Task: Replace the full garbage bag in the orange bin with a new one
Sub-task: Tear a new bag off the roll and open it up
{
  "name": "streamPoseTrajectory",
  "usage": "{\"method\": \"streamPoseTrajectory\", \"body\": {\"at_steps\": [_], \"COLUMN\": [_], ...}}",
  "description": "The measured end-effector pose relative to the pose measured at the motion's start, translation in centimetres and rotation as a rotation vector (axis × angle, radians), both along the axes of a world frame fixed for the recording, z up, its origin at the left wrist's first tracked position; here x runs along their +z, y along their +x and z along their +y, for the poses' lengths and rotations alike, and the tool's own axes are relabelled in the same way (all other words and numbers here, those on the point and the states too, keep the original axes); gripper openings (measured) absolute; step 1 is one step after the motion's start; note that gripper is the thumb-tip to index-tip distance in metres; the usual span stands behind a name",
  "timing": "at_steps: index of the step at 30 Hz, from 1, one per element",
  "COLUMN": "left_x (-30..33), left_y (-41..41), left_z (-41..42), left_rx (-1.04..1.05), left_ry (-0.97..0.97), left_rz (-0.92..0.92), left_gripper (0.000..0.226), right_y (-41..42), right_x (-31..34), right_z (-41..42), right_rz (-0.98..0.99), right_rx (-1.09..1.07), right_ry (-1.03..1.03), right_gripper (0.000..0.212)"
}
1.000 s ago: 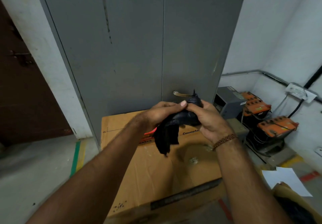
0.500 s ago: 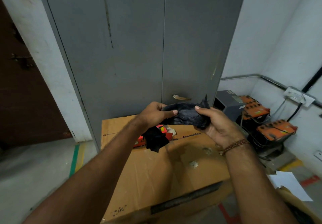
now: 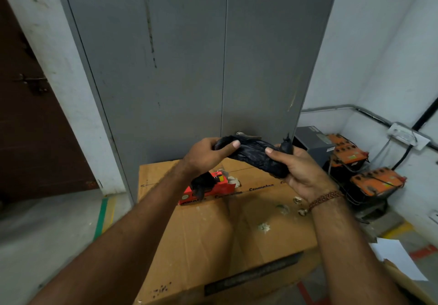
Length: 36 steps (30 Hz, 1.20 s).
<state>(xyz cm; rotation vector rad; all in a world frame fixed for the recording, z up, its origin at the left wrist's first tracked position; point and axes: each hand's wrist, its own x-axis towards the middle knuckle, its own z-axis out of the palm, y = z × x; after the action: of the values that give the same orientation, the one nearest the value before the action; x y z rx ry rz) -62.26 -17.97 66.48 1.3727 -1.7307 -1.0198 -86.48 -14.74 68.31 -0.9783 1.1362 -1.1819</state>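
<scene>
The new garbage bag point(image 3: 254, 155), black and still bunched into a crumpled roll, is held in the air directly above the far part of the cardboard box point(image 3: 227, 229), which serves as the landmark here. The left hand point(image 3: 206, 155) grips one end with fingers and thumb curled round it; the right hand point(image 3: 298, 169) cradles and pinches the other end, a short twisted tip sticking up beside its thumb. Compared with a second ago the hands have drawn apart: the bag, then a tight wad with a tail hanging below, is now stretched into a longer band between them, and only a small dark tail shows under the left wrist. In my judgement the bag is being unrolled, an early step; it is not yet opened. The orange bin is not in view, so fitting remains ahead. On the box top, under the left hand, lies a small red carton point(image 3: 208, 189), with scraps of crumpled white paper point(image 3: 264, 227) scattered nearer its right side. Behind the box stands a grey metal cabinet point(image 3: 201, 67). Right of the box, against the wall, sit orange-topped batteries point(image 3: 376, 180); a white sheet point(image 3: 398, 259) lies on the floor at the box's near right corner. Nothing obstructs the hands.
</scene>
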Motion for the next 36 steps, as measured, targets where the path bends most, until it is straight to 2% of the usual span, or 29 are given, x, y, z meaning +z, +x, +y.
{"method": "streamPoseTrajectory", "body": {"at_steps": [2,4,7,9,10,11,14,19,22,23,24,26,28,29,32,36], "left_x": [-0.3,-0.7,-0.7,-0.6,-0.5,-0.5,-0.7,-2.0,-2.4,-2.4,-2.3,-1.7,-1.0,-0.4,1.3,2.5], "left_y": [0.2,0.6,0.9,1.0,1.0,1.0,0.8,1.1,1.8,1.8,1.8,1.5,0.9,0.4,-2.0,-4.3], "left_z": [-0.2,-0.4,-0.3,-0.1,-0.2,-0.2,-0.1,0.4,1.0,1.3,1.6,2.1,2.3,2.4,2.3,1.1], "left_rx": [-0.035,-0.001,0.174,0.238,0.236,0.221,0.191,0.251,0.259,0.250,0.235,0.192,0.158,0.129,0.039,0.001], "left_ry": [-0.011,-0.120,-0.371,-0.524,-0.599,-0.658,-0.743,-0.901,-1.003,-0.996,-0.954,-0.848,-0.771,-0.729,-0.551,-0.345], "left_rz": [-0.015,-0.152,-0.405,-0.446,-0.481,-0.527,-0.678,-0.782,-0.895,-0.934,-0.967,-0.922,-0.756,-0.644,-0.372,-0.223], "left_gripper": [0.044,0.029,0.026,0.032,0.039,0.040,0.021,0.025,0.024,0.036,0.057,0.097,0.118,0.117,0.094,0.072], "right_y": [-0.2,-0.4,-0.6,-0.7,-0.4,0.0,1.2,1.1,1.6,1.8,1.9,2.1,2.3,2.5,3.3,3.9], "right_x": [0.2,0.3,0.0,-0.6,-0.7,-0.7,-0.5,-0.7,-0.8,-0.9,-1.0,-1.4,-1.8,-1.8,-1.6,-1.1], "right_z": [0.0,0.0,-0.2,-0.7,-0.7,-0.4,0.1,0.1,0.1,0.0,-0.1,-0.4,-0.8,-0.9,-1.1,-1.2], "right_rz": [0.012,0.068,0.492,0.772,0.836,0.842,0.681,0.554,0.374,0.362,0.388,0.400,0.381,0.368,0.258,0.060], "right_rx": [0.022,0.063,0.042,-0.086,-0.168,-0.241,-0.335,-0.284,-0.357,-0.400,-0.438,-0.448,-0.440,-0.432,-0.398,-0.333], "right_ry": [-0.026,-0.078,-0.333,-0.487,-0.534,-0.563,-0.588,-0.623,-0.576,-0.557,-0.536,-0.488,-0.440,-0.426,-0.431,-0.363], "right_gripper": [0.020,0.025,0.029,0.021,0.019,0.019,0.020,0.022,0.022,0.019,0.016,0.018,0.025,0.026,0.026,0.022]}}
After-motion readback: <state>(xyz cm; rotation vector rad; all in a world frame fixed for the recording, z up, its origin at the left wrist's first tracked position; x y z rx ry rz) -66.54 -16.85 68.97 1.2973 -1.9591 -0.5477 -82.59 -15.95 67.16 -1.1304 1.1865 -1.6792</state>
